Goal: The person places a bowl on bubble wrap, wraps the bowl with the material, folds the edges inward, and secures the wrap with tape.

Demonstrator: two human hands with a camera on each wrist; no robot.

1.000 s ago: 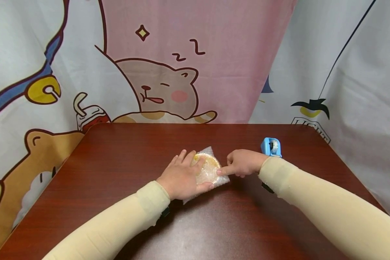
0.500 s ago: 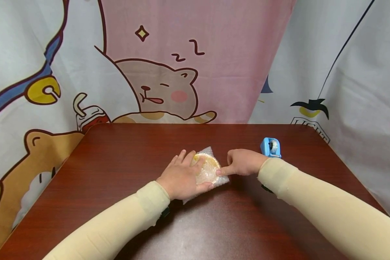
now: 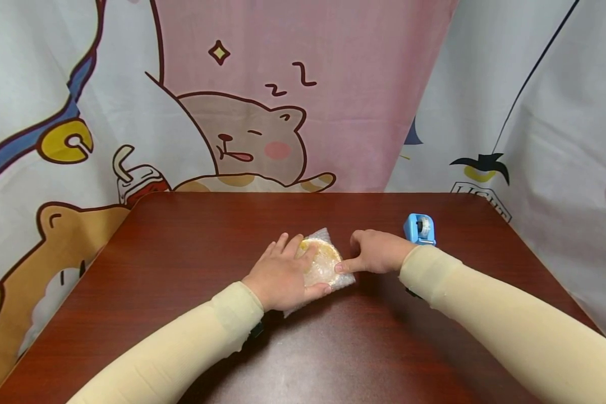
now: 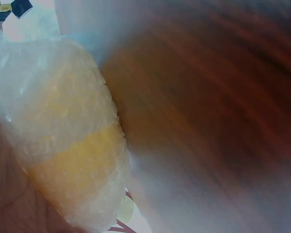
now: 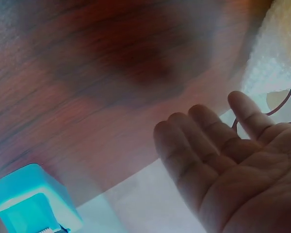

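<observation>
A flat round item with a yellow-and-white rim lies in bubble wrap (image 3: 320, 266) at the middle of the table; the wrap blurs what kind of item it is. My left hand (image 3: 283, 280) rests on its left part, fingers spread and straight. From the right, the thumb of my right hand (image 3: 379, 251) touches the wrap's right edge. In the right wrist view the other fingers (image 5: 199, 141) bend loosely with nothing in them. The left wrist view shows the wrapped side (image 4: 72, 131) close up, yellow showing through.
A blue tape dispenser (image 3: 419, 229) stands behind my right wrist, towards the table's back right. The dark red-brown table (image 3: 207, 224) ends at a printed curtain (image 3: 353, 112) behind it.
The fingers of my right hand have straightened slightly, its thumb still at the wrap's edge. The left hand and the bubble-wrapped item keep their places.
</observation>
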